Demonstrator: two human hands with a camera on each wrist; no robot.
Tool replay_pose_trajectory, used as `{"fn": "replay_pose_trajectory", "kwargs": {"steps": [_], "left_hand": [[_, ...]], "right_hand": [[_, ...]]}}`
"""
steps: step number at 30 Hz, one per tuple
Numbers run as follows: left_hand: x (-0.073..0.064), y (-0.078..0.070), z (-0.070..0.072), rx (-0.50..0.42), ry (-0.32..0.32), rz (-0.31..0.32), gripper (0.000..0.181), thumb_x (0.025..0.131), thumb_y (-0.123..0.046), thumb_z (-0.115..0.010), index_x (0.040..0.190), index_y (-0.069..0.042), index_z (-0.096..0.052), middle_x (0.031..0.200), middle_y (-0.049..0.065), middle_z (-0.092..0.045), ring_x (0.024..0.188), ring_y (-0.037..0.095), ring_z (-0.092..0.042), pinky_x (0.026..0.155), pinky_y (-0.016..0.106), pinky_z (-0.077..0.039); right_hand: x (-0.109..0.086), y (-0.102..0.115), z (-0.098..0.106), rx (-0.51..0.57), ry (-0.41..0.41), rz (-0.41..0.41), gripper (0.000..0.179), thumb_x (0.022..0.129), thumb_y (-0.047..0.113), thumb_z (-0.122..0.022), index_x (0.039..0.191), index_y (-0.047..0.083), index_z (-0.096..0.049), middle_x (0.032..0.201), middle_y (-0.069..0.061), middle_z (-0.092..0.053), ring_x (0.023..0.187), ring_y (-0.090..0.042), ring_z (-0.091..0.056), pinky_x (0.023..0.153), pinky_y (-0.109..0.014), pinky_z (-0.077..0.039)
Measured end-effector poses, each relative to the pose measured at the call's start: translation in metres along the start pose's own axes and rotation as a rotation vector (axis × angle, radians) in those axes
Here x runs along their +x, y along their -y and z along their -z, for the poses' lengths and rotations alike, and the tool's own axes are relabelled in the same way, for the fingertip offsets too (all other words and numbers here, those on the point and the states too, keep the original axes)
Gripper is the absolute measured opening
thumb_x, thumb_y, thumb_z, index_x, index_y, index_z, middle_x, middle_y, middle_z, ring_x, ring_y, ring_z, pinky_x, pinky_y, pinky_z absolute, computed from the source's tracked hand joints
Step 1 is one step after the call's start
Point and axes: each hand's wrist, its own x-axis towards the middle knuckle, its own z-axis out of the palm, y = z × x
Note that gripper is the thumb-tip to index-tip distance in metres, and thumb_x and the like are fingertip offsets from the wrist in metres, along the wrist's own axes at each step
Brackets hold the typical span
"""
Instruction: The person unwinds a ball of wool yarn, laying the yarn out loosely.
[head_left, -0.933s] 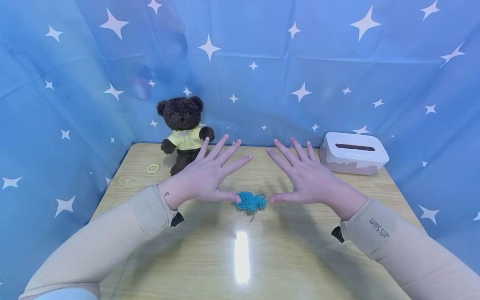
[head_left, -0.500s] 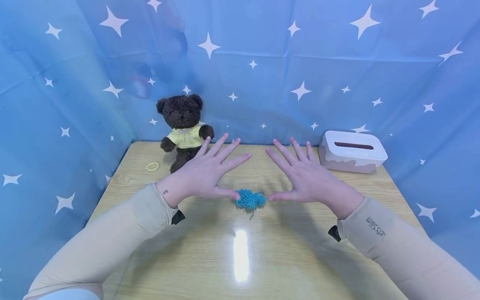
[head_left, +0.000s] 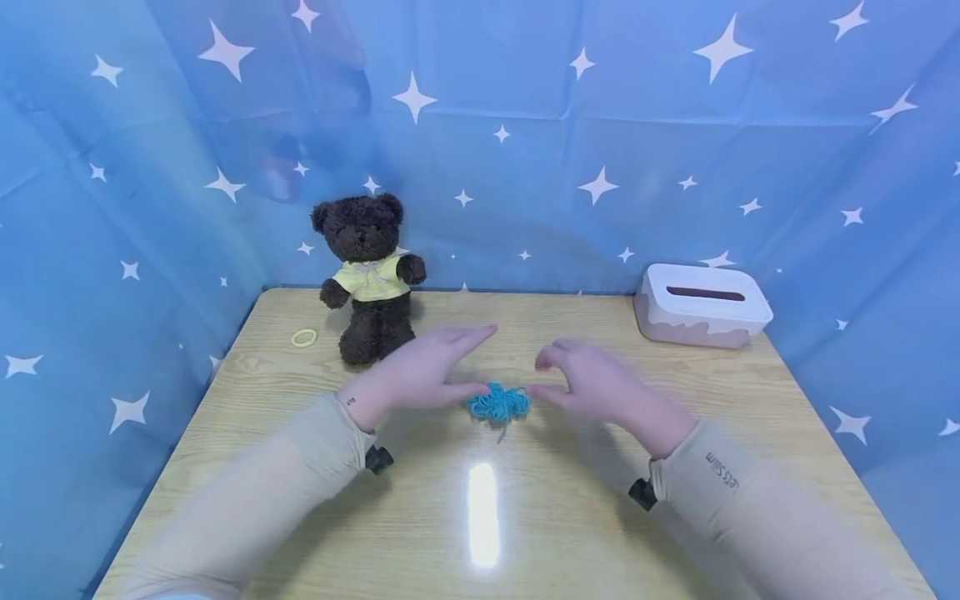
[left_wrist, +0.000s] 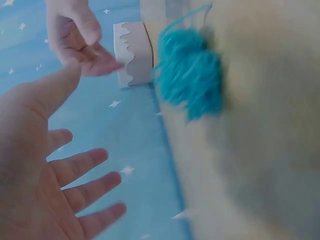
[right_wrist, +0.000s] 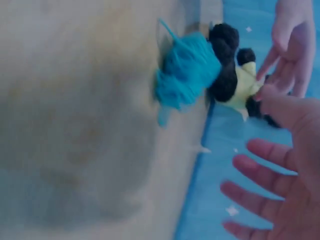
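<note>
A small bundle of turquoise yarn lies on the wooden table, a loose strand trailing from it. My left hand is held over the table just left of the yarn, its thumb tip overlapping the bundle's edge in the head view. On the other side, my right hand is slightly blurred, thumb toward the yarn and fingers a little bent. In the left wrist view the yarn stands apart from the spread fingers. The right wrist view likewise shows bare fingers with nothing between them and the yarn beyond.
A dark brown teddy bear in a yellow shirt sits at the back left. Beside it lies a pale yellow ring. At the back right stands a white and pinkish tissue box. A blue star-patterned curtain encloses the table.
Both hands have turned from palms down with fingers spread to thumbs nearer the yarn and fingers drawn together. The right hand has moved left. The yarn stays in place.
</note>
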Motion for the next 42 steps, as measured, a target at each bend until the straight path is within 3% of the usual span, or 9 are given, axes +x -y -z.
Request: {"fn": "replay_pose_trajectory", "kwargs": {"steps": [2,4,7,13,17,29,33,37,42], "left_hand": [[0.003,0.001,-0.017,-0.058,0.004,-0.015,0.088,0.105,-0.054,-0.070,0.174,-0.017,-0.031,0.169,0.011,-0.053,0.152,0.030,-0.058,0.130,0.047,-0.044],[0.005,0.000,-0.031,-0.102,0.018,-0.023,0.084,0.106,-0.051,-0.071,0.173,-0.016,-0.035,0.166,0.010,-0.057,0.150,0.029,-0.060,0.129,0.045,-0.046],[0.006,0.000,-0.046,-0.130,0.042,-0.016,0.082,0.104,-0.049,-0.074,0.171,-0.015,-0.040,0.165,0.010,-0.058,0.150,0.029,-0.060,0.129,0.046,-0.046],[0.007,0.003,-0.062,-0.149,0.060,0.024,0.081,0.102,-0.047,-0.077,0.167,-0.010,-0.045,0.162,0.013,-0.060,0.146,0.032,-0.062,0.125,0.048,-0.049],[0.006,0.007,-0.073,-0.163,0.033,0.026,0.077,0.103,-0.044,-0.076,0.165,-0.008,-0.048,0.157,0.014,-0.065,0.140,0.031,-0.067,0.121,0.047,-0.053],[0.008,0.008,-0.090,-0.286,-0.048,0.072,0.062,0.102,-0.032,-0.079,0.157,-0.010,-0.060,0.153,0.011,-0.069,0.139,0.030,-0.068,0.121,0.047,-0.053],[0.009,0.008,-0.093,-0.378,-0.078,0.138,0.061,0.102,-0.029,-0.080,0.157,-0.013,-0.060,0.155,0.010,-0.068,0.144,0.030,-0.065,0.123,0.048,-0.052],[0.008,0.010,-0.097,-0.488,-0.151,0.207,0.062,0.100,-0.025,-0.083,0.157,-0.018,-0.060,0.157,0.009,-0.066,0.146,0.031,-0.063,0.124,0.050,-0.051],[0.008,0.014,-0.099,-0.672,-0.249,0.223,0.064,0.097,-0.021,-0.086,0.157,-0.017,-0.061,0.157,0.009,-0.066,0.144,0.032,-0.065,0.122,0.052,-0.053]], "right_hand": [[-0.002,0.001,-0.013,0.088,0.041,-0.018,0.027,0.104,0.041,-0.077,0.105,0.014,-0.076,0.096,0.002,-0.078,0.084,-0.015,-0.072,0.079,-0.036,-0.063],[-0.004,0.003,-0.025,0.157,0.080,-0.032,0.020,0.104,0.036,-0.077,0.095,0.019,-0.073,0.083,0.008,-0.071,0.069,-0.007,-0.062,0.066,-0.027,-0.056],[-0.007,0.006,-0.041,0.230,0.099,-0.051,0.019,0.104,0.036,-0.077,0.092,0.022,-0.071,0.078,0.011,-0.068,0.063,-0.002,-0.055,0.060,-0.022,-0.050],[-0.011,0.013,-0.061,0.336,0.020,-0.087,0.023,0.105,0.034,-0.076,0.110,0.011,-0.076,0.094,0.003,-0.079,0.072,0.000,-0.064,0.068,-0.021,-0.057],[-0.011,0.015,-0.073,0.372,-0.051,-0.139,0.029,0.103,0.031,-0.078,0.120,0.008,-0.076,0.101,0.001,-0.080,0.074,-0.001,-0.065,0.069,-0.021,-0.058],[-0.008,0.019,-0.090,0.417,-0.173,-0.184,0.030,0.101,0.026,-0.081,0.124,0.009,-0.073,0.108,-0.005,-0.082,0.078,-0.004,-0.067,0.070,-0.022,-0.057],[-0.006,0.020,-0.095,0.448,-0.212,-0.217,0.029,0.101,0.025,-0.081,0.125,0.010,-0.072,0.111,-0.006,-0.082,0.083,-0.007,-0.068,0.075,-0.024,-0.058],[-0.003,0.023,-0.097,0.480,-0.264,-0.243,0.033,0.101,0.024,-0.081,0.129,0.009,-0.072,0.117,-0.008,-0.080,0.086,-0.008,-0.070,0.078,-0.024,-0.060],[0.002,0.027,-0.097,0.518,-0.347,-0.269,0.031,0.101,0.021,-0.080,0.129,0.010,-0.073,0.115,-0.008,-0.079,0.090,-0.015,-0.074,0.083,-0.030,-0.065]]}}
